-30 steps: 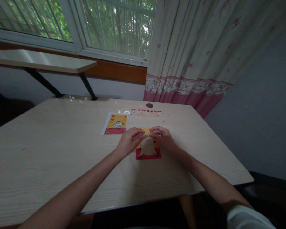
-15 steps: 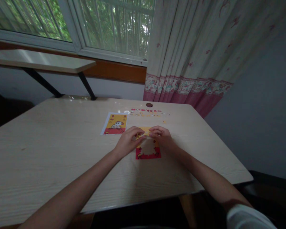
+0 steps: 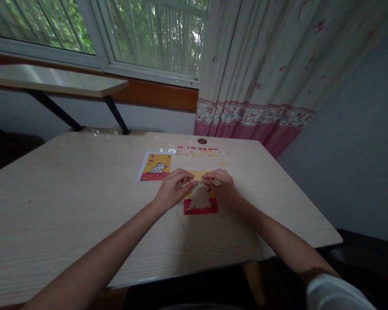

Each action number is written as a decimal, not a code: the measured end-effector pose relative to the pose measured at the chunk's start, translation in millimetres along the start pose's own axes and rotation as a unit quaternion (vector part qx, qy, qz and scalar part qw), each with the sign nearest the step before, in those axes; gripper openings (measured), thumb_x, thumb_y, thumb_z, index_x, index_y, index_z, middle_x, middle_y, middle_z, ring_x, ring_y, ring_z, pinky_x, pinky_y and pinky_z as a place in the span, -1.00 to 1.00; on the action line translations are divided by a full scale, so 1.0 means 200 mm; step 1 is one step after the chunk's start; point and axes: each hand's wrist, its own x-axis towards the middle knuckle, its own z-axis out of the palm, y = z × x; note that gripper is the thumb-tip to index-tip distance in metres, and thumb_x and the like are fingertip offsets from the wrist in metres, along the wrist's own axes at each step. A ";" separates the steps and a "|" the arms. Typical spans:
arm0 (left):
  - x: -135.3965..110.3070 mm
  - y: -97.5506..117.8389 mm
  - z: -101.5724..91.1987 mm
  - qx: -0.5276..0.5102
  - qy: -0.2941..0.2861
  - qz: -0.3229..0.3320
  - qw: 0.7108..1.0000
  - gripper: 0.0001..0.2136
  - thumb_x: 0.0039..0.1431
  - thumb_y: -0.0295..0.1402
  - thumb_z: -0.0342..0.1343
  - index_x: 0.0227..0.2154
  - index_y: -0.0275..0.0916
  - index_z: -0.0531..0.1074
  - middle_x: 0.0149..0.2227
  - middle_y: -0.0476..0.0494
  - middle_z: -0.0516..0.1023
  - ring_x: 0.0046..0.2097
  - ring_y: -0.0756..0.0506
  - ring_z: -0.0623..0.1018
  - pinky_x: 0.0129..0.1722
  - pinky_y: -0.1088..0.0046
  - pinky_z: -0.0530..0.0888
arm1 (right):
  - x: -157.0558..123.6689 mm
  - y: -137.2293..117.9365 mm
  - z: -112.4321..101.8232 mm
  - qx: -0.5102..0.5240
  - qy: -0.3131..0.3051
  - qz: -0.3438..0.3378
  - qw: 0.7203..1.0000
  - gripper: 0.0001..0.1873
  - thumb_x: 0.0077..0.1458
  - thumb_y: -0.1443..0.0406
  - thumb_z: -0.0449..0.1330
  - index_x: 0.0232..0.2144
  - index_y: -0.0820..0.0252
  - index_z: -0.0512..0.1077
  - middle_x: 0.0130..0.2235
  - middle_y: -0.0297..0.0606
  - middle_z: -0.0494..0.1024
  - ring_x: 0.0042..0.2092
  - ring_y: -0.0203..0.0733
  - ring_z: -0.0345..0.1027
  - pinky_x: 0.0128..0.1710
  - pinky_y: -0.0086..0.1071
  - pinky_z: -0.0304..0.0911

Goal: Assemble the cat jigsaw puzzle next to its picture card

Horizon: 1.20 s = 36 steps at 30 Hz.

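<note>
Jigsaw [image 3: 200, 211], its yellow-and-red border joined and its middle an open gap baring the wood, lies right of centre on the worktop [image 3: 84, 185], well in from both the front edge and the right edge. The left hand [image 3: 173, 188] and the right hand [image 3: 223, 186] come at its upper part from either side, their fingertips near one another but apart, each thumb bent close to its fingers; whether either pinches a piece is too small to tell. Half a second ago a pale notch showed between those fingertips; now more yellow seems to fill that spot, so a piece has probably been worked in there, narrowing the opening from its top. Both hands have barely moved meanwhile. Most of the opening remains unfilled, and the loose pieces [image 3: 204, 149] have stayed in rows near the worktop's far edge, one yellow piece [image 3: 223, 163] set apart nearer the jigsaw. The picture sheet [image 3: 157, 167] lies flat just left, unchanged.
</note>
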 end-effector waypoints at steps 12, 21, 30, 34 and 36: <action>0.00 -0.06 -0.04 0.094 -0.060 -0.040 0.993 -0.86 0.18 -0.40 0.06 -0.22 -0.24 0.45 -0.23 -0.17 0.51 -0.20 -0.10 0.47 -0.16 0.31 0.42 | 0.01 0.04 -0.04 -0.036 0.054 0.006 0.998 -0.82 0.09 0.17 0.19 -0.46 0.08 0.53 -0.39 -0.24 0.59 -0.30 -0.16 0.41 -0.14 -0.24 0.15; -0.01 -0.14 -0.06 0.203 -0.138 -0.009 0.969 -0.82 0.19 -0.39 0.00 -0.27 -0.25 0.50 -0.25 -0.19 0.54 -0.17 -0.16 0.48 -0.11 0.22 0.40 | 0.01 0.06 -0.06 -0.060 0.072 0.011 0.996 -0.83 0.09 0.19 0.19 -0.47 0.07 0.53 -0.39 -0.26 0.60 -0.29 -0.16 0.41 -0.09 -0.22 0.13; -0.01 -0.13 -0.05 0.193 -0.146 0.007 0.970 -0.80 0.17 -0.42 -0.01 -0.27 -0.22 0.52 -0.24 -0.17 0.55 -0.19 -0.17 0.47 -0.14 0.22 0.41 | 0.06 0.15 0.02 -0.072 -0.043 0.059 0.995 -0.90 0.05 0.23 0.23 -0.43 0.09 0.53 -0.36 -0.28 0.59 -0.26 -0.18 0.40 -0.09 -0.26 0.10; -0.02 -0.14 -0.05 0.192 -0.149 0.007 0.970 -0.79 0.14 -0.46 -0.01 -0.27 -0.23 0.53 -0.23 -0.18 0.55 -0.19 -0.18 0.47 -0.15 0.21 0.42 | 0.09 0.17 0.09 -0.083 -0.112 0.091 0.986 -0.89 0.05 0.24 0.22 -0.42 0.10 0.55 -0.35 -0.30 0.59 -0.26 -0.21 0.38 -0.12 -0.31 0.10; -0.02 -0.14 -0.05 0.195 -0.152 0.006 0.969 -0.79 0.13 -0.47 -0.01 -0.29 -0.25 0.53 -0.23 -0.19 0.55 -0.20 -0.19 0.46 -0.15 0.20 0.42 | 0.09 0.16 0.11 -0.091 -0.122 0.096 0.984 -0.88 0.05 0.23 0.22 -0.41 0.10 0.55 -0.34 -0.30 0.60 -0.25 -0.21 0.37 -0.12 -0.32 0.09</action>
